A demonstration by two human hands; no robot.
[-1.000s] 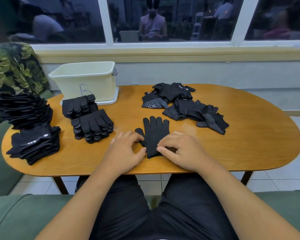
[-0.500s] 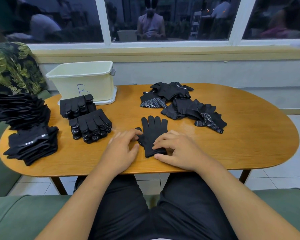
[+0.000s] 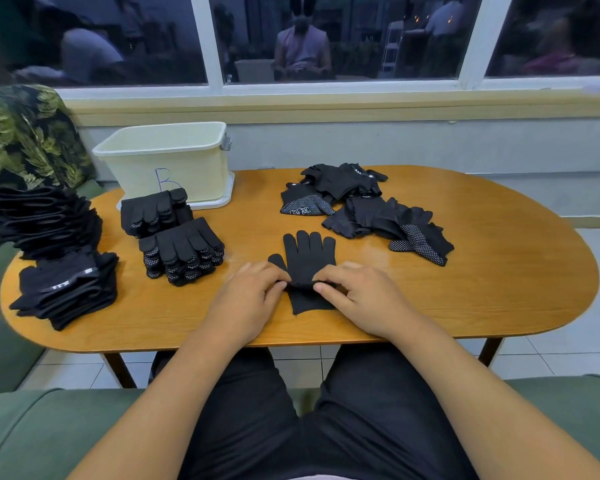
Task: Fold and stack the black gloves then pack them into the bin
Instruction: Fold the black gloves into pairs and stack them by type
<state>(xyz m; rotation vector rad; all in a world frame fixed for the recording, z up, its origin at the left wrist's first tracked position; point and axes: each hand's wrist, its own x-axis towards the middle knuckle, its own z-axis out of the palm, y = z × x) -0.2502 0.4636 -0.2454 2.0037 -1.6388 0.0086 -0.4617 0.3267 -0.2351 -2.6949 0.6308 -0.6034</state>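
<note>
A black glove [image 3: 308, 258] lies flat on the wooden table [image 3: 482, 292], fingers pointing away from me. My left hand [image 3: 248, 301] pinches its left edge near the palm, and my right hand [image 3: 359, 297] pinches its right edge, bunching the fabric between them. Two stacks of folded gloves [image 3: 181, 251] sit left of centre. A loose pile of unfolded gloves [image 3: 368, 209] lies at the back right. The cream bin [image 3: 167, 157], marked with a blue B, stands at the back left and looks empty.
More stacked black gloves [image 3: 63, 289] rest at the table's left end, with a fanned pile [image 3: 42, 216] behind them. A green sofa [image 3: 32, 427] runs under me. A leaf-print cushion [image 3: 18, 133] sits far left. A window wall backs the table.
Both hands slid up from the cuff to the glove's middle and closed in, pinching the fabric into a small ridge.
</note>
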